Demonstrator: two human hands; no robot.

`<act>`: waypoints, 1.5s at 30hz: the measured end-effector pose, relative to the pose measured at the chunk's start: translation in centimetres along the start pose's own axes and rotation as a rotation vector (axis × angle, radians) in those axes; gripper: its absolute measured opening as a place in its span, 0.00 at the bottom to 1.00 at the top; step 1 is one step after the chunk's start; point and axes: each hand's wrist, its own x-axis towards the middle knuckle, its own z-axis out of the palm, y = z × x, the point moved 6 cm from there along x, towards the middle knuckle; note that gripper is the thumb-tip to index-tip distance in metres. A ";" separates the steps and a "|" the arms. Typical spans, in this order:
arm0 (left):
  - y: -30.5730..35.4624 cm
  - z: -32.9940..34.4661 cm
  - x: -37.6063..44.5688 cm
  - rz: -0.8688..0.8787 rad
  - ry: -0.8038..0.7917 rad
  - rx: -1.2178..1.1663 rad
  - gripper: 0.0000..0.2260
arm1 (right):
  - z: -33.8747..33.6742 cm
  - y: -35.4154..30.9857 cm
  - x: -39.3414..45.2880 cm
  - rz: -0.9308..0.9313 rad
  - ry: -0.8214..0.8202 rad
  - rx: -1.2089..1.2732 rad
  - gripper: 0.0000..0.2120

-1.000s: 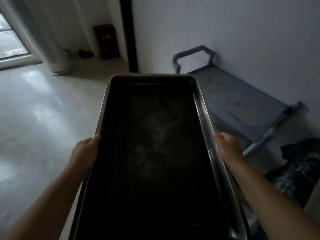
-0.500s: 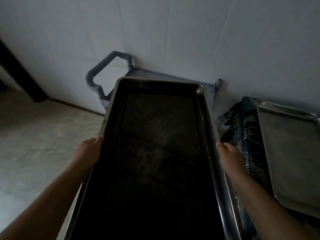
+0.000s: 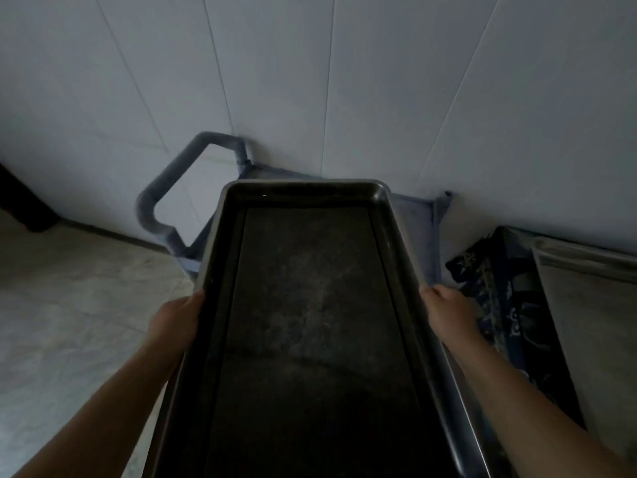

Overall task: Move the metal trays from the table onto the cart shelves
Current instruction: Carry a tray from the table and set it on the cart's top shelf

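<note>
I hold a long, dark metal tray (image 3: 310,305) lengthwise in front of me, its inside empty and dull. My left hand (image 3: 174,322) grips its left rim and my right hand (image 3: 451,315) grips its right rim, both about halfway along. The far end of the tray hangs over the blue cart (image 3: 418,215), which stands against the white wall; the tray hides most of the cart's top shelf. The cart's curved grey handle (image 3: 165,188) sticks out at its left end. A second metal tray (image 3: 593,322) lies at the right edge.
A white panelled wall (image 3: 344,81) rises right behind the cart. A dark patterned bundle (image 3: 499,288) lies between the cart and the second tray. Pale floor (image 3: 69,305) spreads to the left, with a dark upright post (image 3: 24,205) at the far left.
My view has swung right and closer to the cart. The tray, held the same way, now reaches over the cart's top, and the second tray on the right has come into sight.
</note>
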 end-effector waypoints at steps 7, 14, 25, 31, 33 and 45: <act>2.7 0.0 8.8 -0.063 -0.046 -0.080 0.17 | 2.3 -5.2 8.1 -0.018 0.037 -0.098 0.18; 0.9 -0.9 12.6 -0.221 0.029 -0.158 0.21 | 7.5 -9.8 14.9 -0.147 -0.087 -0.277 0.14; 0.4 2.2 10.6 -0.382 0.213 -0.457 0.15 | 13.1 -12.1 24.2 -0.280 -0.321 -0.267 0.13; 1.9 6.6 8.1 -0.475 0.290 -0.604 0.15 | 15.7 -14.0 29.7 -0.335 -0.451 -0.263 0.13; 2.5 8.9 7.5 -0.515 0.334 -0.711 0.15 | 16.3 -14.8 31.7 -0.361 -0.481 -0.292 0.13; 3.4 17.1 7.2 -0.561 0.506 -0.910 0.19 | 15.9 -14.7 36.4 -0.456 -0.404 -0.605 0.12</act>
